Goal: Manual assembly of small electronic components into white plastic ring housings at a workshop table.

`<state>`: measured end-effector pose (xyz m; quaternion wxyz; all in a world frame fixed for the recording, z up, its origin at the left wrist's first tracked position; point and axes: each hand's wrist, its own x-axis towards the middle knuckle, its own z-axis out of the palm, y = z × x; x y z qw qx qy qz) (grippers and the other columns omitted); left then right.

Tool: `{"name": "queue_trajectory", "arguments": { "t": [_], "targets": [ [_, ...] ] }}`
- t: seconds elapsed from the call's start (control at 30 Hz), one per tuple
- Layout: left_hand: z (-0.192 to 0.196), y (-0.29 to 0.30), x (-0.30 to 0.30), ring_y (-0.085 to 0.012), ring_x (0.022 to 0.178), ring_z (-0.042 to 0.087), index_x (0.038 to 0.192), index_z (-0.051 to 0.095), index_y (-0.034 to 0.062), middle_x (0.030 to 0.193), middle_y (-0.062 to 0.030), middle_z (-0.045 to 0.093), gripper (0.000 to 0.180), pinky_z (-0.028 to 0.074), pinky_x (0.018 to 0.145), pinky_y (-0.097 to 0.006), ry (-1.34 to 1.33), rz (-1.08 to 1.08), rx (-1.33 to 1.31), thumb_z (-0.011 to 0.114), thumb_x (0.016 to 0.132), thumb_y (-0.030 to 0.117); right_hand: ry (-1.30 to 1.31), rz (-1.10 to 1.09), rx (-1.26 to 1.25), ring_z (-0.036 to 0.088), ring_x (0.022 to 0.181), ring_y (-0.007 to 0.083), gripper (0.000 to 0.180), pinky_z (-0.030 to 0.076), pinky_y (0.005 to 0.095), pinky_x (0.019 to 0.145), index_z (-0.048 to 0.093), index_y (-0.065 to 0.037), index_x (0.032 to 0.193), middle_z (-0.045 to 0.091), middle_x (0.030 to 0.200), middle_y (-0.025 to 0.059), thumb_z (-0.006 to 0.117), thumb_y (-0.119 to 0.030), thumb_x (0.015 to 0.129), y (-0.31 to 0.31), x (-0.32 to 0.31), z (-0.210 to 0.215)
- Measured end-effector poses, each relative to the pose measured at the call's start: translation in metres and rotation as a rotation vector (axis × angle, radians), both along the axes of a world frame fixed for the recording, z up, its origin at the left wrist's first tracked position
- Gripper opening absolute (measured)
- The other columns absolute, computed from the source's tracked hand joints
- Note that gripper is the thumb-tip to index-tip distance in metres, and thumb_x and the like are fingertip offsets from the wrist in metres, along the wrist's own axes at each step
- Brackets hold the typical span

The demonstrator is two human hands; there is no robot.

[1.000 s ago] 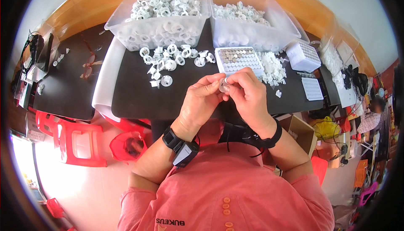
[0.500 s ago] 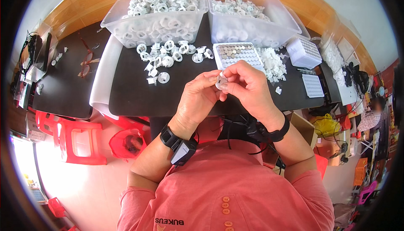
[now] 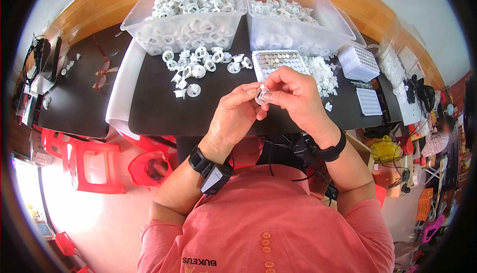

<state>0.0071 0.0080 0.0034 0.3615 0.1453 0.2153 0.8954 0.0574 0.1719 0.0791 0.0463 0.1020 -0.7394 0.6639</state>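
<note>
Just beyond the table's near edge, a small round white plastic part is held up between my hands. My left hand is closed on it, thumb and fingers pinching its left side. From the right, my right hand pinches at the same part with thumb and forefinger, hiding some of it. Past my hands lies a loose group of similar white parts. A white tray of round metal discs in rows sits behind my right hand, beside a heap of small white pieces.
Two clear plastic bins of white parts stand at the back of the dark table. At the right are stacked white trays and a single tray. Red stools stand on the floor at left.
My right hand has shifted slightly, and its thumb has moved across the plastic part. The part is turned a little and shows a different side. My left hand stays almost in place.
</note>
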Motion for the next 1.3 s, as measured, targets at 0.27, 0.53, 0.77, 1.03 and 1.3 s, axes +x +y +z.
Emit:
{"name": "queue_trajectory", "arguments": {
  "t": [0.27,0.53,0.77,1.03,1.3],
  "targets": [
    [-0.001,0.001,0.000,-0.0175,0.085,0.064,0.118,0.066,-0.0051,0.097,-0.0079,0.069,0.030,0.048,0.075,-0.031,0.036,0.012,0.018,0.059,0.099,0.017,0.066,-0.015,0.155,0.069,0.066,0.0188,0.005,0.053,0.0306,0.060,0.059,0.003,0.093,0.060,0.087,0.0085,0.062,0.005,0.090,-0.003,0.000,0.000],
    [-0.001,0.001,0.004,-0.0207,0.088,0.063,0.119,0.065,-0.0067,0.101,-0.0115,0.069,0.030,0.049,0.078,-0.034,0.008,0.073,-0.002,0.059,0.099,0.014,0.333,-0.043,0.430,0.069,0.066,0.0202,0.007,0.052,0.0320,0.060,0.059,-0.001,0.094,0.059,0.088,0.0087,0.058,0.006,0.092,0.001,-0.001,-0.005],
    [-0.005,0.002,0.003,-0.0218,0.087,0.064,0.119,0.065,-0.0069,0.102,-0.0118,0.068,0.027,0.050,0.078,-0.035,-0.002,0.069,-0.010,0.059,0.100,0.012,0.200,-0.005,0.279,0.069,0.066,0.0198,0.004,0.052,0.0312,0.061,0.058,0.001,0.093,0.059,0.086,0.0090,0.060,0.004,0.093,0.005,0.000,-0.008],
    [-0.005,0.001,0.003,-0.0236,0.088,0.064,0.119,0.065,-0.0054,0.102,-0.0128,0.068,0.024,0.051,0.078,-0.036,-0.008,0.081,-0.003,0.059,0.101,0.009,0.040,0.003,0.107,0.069,0.066,0.0182,0.006,0.052,0.0300,0.062,0.058,0.002,0.092,0.061,0.085,0.0087,0.063,0.004,0.090,0.003,-0.001,-0.006],
    [-0.005,0.002,0.004,-0.0236,0.088,0.064,0.118,0.065,-0.0052,0.103,-0.0127,0.068,0.024,0.051,0.078,-0.037,-0.012,0.092,-0.019,0.059,0.101,0.010,0.160,-0.056,0.302,0.066,0.073,0.0119,0.004,0.054,0.0266,0.065,0.062,0.003,0.091,0.060,0.087,0.0041,0.065,0.005,0.093,0.004,-0.001,-0.009]
  ]
}}
